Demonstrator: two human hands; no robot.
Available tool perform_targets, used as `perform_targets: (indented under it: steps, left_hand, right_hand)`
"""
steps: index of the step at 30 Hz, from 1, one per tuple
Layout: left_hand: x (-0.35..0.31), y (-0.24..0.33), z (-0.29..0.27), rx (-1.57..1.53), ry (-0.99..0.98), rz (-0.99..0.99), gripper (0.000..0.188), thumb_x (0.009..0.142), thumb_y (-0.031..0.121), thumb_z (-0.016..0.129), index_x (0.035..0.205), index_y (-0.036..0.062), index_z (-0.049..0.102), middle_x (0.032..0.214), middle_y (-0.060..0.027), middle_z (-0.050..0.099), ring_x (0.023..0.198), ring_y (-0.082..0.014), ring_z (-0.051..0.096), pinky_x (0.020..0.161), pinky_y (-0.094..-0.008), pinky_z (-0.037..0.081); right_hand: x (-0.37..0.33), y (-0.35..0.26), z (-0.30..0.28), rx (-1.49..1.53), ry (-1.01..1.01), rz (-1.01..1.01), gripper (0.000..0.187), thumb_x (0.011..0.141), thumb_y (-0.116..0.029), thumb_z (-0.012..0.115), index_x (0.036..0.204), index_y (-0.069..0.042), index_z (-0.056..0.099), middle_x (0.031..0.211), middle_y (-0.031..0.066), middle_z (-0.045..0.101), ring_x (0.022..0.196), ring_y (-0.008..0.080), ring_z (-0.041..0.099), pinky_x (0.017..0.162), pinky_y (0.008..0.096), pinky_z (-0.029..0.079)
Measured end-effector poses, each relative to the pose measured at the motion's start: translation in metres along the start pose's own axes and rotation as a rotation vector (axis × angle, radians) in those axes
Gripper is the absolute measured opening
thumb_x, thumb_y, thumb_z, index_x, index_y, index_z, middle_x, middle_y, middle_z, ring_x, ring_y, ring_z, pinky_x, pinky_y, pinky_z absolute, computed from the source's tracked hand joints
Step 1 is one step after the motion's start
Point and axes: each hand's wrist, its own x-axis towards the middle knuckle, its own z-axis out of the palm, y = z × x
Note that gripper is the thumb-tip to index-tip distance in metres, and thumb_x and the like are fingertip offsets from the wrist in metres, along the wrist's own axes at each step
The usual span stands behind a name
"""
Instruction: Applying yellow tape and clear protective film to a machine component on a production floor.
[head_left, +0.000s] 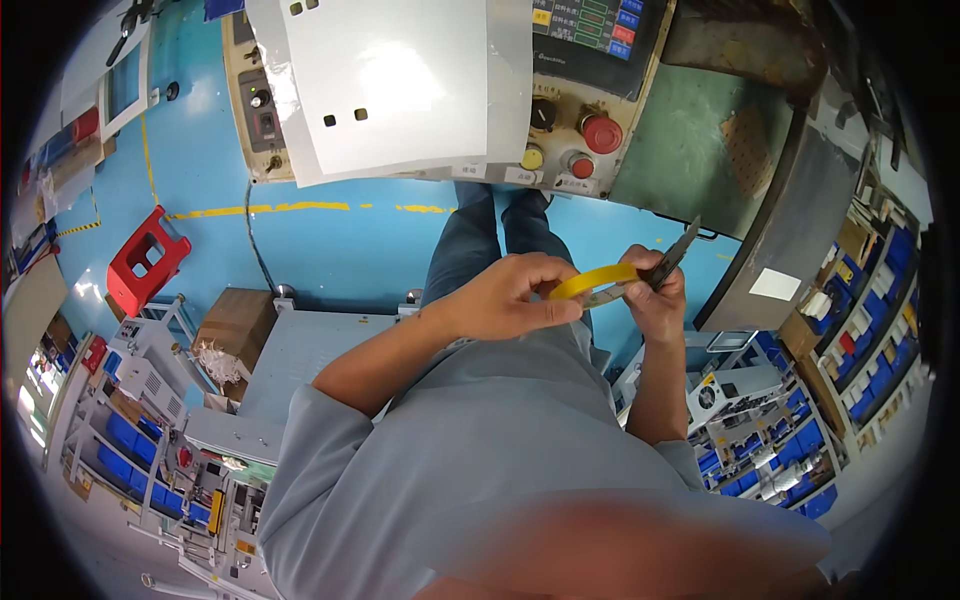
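Observation:
A roll of yellow tape is held in front of my body, between my two hands. My left hand is closed on the roll's left side, thumb below and fingers above. My right hand is closed around a dark, pointed, blade-like tool, whose tip points up and to the right, away from me. The fingers and thumb of this hand also meet the right edge of the roll. The tool's handle is hidden in the grip, so its exact kind is unclear.
Ahead stands a machine panel with a large red button and a screen. A white sheet covers its left part. To its right lies a green work surface. A red stool and cardboard box are at left.

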Motion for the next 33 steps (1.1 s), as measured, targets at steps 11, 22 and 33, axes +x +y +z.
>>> perform_targets:
  steps: [11, 22, 33]
  left_hand:
    - [0.012, 0.022, -0.026, -0.167, -0.079, -0.269, 0.023, 0.099, 0.023, 0.050, 0.103, 0.0018, 0.059, 0.087, -0.0008, 0.061, 0.074, -0.0075, 0.049, 0.066, -0.0251, 0.041]
    - [0.021, 0.043, -0.050, -0.098, -0.088, -0.069, 0.022, 0.098, 0.017, 0.050, 0.111, 0.0024, 0.059, 0.092, -0.0014, 0.063, 0.075, -0.0050, 0.048, 0.067, -0.0212, 0.039]
    - [0.032, 0.025, -0.057, -0.220, -0.045, -0.119, 0.016, 0.096, 0.019, 0.054, 0.099, 0.0034, 0.059, 0.076, 0.0016, 0.057, 0.066, -0.0042, 0.045, 0.058, -0.0232, 0.036]
  right_hand:
    - [0.009, -0.010, 0.011, -0.204, -0.062, 0.182, 0.027, 0.074, -0.001, 0.076, 0.100, 0.001, 0.066, 0.090, 0.0065, 0.060, 0.077, 0.0110, 0.052, 0.067, 0.0245, 0.040]
    - [0.037, -0.025, 0.018, -0.250, -0.080, 0.095, 0.028, 0.075, -0.001, 0.076, 0.102, -0.004, 0.067, 0.091, 0.0066, 0.061, 0.073, 0.0111, 0.052, 0.061, 0.0224, 0.040]
    - [0.047, -0.008, 0.026, -0.194, -0.029, 0.028, 0.032, 0.074, 0.003, 0.074, 0.105, 0.002, 0.065, 0.102, 0.0114, 0.061, 0.065, 0.0051, 0.047, 0.058, 0.0192, 0.036]
